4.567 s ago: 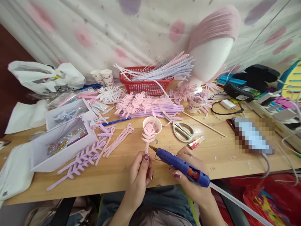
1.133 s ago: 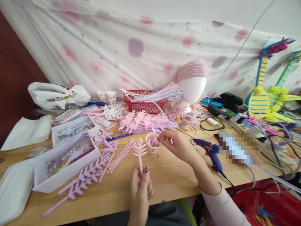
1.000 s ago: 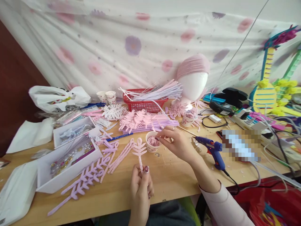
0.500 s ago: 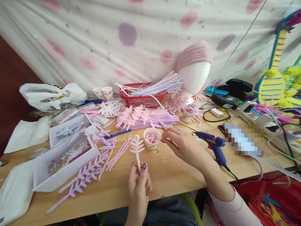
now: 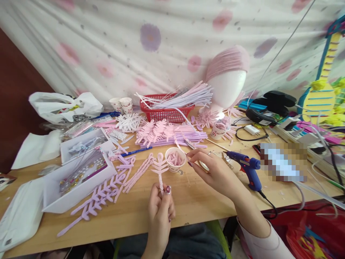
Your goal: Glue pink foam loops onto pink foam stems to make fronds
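My left hand (image 5: 161, 207) pinches the stem of a pink foam leaf sprig (image 5: 160, 169) and holds it upright above the table's front edge. My right hand (image 5: 215, 171) hovers just right of a small paper cup (image 5: 175, 160) filled with little pink foam pieces. Its thumb and forefinger are pressed together on something too small to make out. A blue glue gun (image 5: 246, 169) stands on the table to the right of that hand.
White trays of gems (image 5: 77, 176) sit at the left beside lilac foam sprigs (image 5: 94, 199). A red basket (image 5: 165, 111) of foam strips and a foam head (image 5: 228, 84) stand at the back. Scissors lie partly hidden behind my right hand. Cables and a phone (image 5: 283, 163) crowd the right.
The glue gun left my right hand and now stands on the table. My right hand reached to the paper cup and has drawn back slightly from its rim. The left hand still holds the sprig.
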Available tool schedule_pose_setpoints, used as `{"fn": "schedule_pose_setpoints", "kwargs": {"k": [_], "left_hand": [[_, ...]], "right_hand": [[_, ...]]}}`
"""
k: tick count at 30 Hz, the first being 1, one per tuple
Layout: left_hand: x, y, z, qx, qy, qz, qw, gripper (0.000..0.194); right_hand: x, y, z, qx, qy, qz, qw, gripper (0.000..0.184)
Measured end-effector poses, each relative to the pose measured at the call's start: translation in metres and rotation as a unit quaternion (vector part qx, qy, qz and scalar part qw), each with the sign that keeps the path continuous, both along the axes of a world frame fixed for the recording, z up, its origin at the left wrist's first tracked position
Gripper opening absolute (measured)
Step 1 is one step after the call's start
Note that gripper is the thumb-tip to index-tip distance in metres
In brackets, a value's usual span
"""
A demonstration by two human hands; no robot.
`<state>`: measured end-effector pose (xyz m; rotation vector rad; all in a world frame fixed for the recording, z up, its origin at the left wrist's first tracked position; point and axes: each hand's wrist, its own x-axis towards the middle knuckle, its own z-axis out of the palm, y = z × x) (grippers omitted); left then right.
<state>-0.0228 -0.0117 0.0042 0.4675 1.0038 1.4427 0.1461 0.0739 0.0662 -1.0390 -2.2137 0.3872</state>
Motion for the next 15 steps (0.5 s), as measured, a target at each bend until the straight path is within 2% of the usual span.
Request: {"fn": "schedule_pose_setpoints", "kwargs": {"k": [3, 5, 8, 10, 12, 15], "left_hand": [[-0.001, 0.0, 0.001, 0.001, 0.001, 0.002, 1.0, 0.045], [-0.002, 0.0, 0.001, -0.002, 0.002, 0.0, 1.0, 0.046], [-0.004, -0.001, 0.0, 0.001, 0.008, -0.001, 1.0, 0.049], [-0.005, 0.0, -0.003, 0.011, 0.019, -0.005, 1.0, 0.048], [-0.005, 0.0, -0.006, 0.017, 0.028, -0.003, 0.999, 0.045], [-0.005, 0.0, -0.008, 0.016, 0.023, 0.003, 1.0, 0.042]], "right_hand": [[-0.002, -0.014, -0.005, -0.033, 0.12, -0.029, 0.992, 0.009], [-0.009, -0.027, -0.014, -0.112, 0.213, -0.028, 0.97, 0.01], [-0.025, -0.044, -0.033, -0.278, 0.332, 0.003, 0.901, 0.015], [-0.036, -0.051, -0.043, -0.359, 0.383, 0.009, 0.851, 0.018], [-0.045, -0.055, -0.049, -0.399, 0.411, 0.004, 0.82, 0.02], [-0.051, -0.057, -0.049, -0.408, 0.417, 0.002, 0.812, 0.021]]}}
